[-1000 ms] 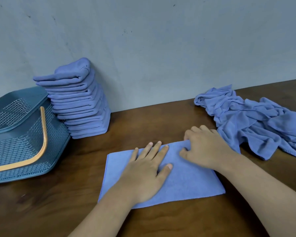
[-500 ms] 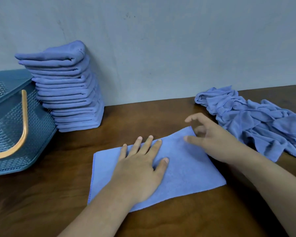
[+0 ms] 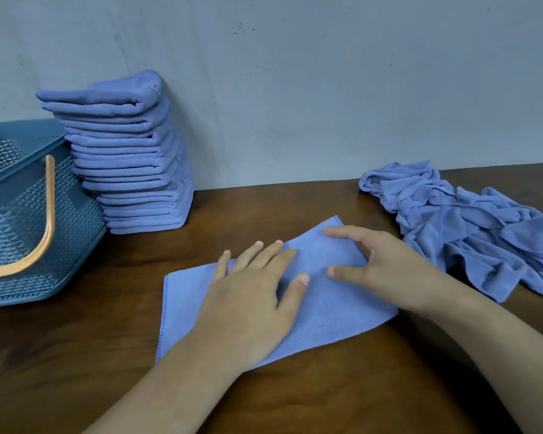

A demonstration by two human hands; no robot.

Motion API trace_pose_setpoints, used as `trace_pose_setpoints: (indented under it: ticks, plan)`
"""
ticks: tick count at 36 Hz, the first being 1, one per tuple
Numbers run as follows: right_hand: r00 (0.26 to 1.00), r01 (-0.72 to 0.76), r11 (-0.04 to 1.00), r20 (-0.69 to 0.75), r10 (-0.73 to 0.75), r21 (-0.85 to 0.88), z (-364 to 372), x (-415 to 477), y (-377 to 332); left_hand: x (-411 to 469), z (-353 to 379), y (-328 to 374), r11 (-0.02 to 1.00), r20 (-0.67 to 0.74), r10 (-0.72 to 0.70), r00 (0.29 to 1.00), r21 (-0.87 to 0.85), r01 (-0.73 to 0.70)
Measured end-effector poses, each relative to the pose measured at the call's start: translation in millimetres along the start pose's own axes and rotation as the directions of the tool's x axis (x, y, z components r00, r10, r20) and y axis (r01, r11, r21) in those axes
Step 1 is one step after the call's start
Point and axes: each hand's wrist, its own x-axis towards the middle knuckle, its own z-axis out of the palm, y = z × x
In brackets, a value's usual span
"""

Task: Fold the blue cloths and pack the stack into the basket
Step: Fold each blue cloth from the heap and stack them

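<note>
At the middle of the brown surface (image 3: 76, 355): one blue cloth (image 3: 333, 311), a flat rectangle with stitched edges, lying askew. Left hand (image 3: 251, 302) pressed flat on it, fingers straight. Right hand (image 3: 380, 267) released, forefinger and thumb spread on its far right corner. Left, against the wall: stack (image 3: 132, 158) of folded cloths, just beside the teal basket (image 3: 16, 195). Right: crumpled heap (image 3: 470, 233) of unfolded cloths.
</note>
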Motion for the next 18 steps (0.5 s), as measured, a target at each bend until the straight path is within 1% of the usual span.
trace_pose_setpoints:
  ticks: [2,4,5,12,18]
  plan:
    - [0.998,-0.034,0.999,0.048,0.033,0.008,0,1,2,-5,4,4,0.999,0.102,0.033,0.994,-0.027,-0.031]
    - [0.994,-0.057,0.998,0.088,0.057,-0.007,0,1,3,-7,10,5,0.998,0.202,0.059,0.978,0.011,-0.063]
    - [0.993,-0.063,0.998,0.101,0.064,-0.019,0,2,4,-8,11,4,0.997,0.226,0.065,0.972,0.027,-0.073]
    - [0.989,-0.099,0.990,0.101,0.109,-0.101,-11,6,14,-3,11,4,0.991,0.261,0.118,0.958,0.028,-0.129]
    - [0.984,-0.098,0.987,0.134,0.115,-0.129,-13,5,18,-15,-3,-17,0.992,0.279,0.108,0.954,0.033,-0.121]
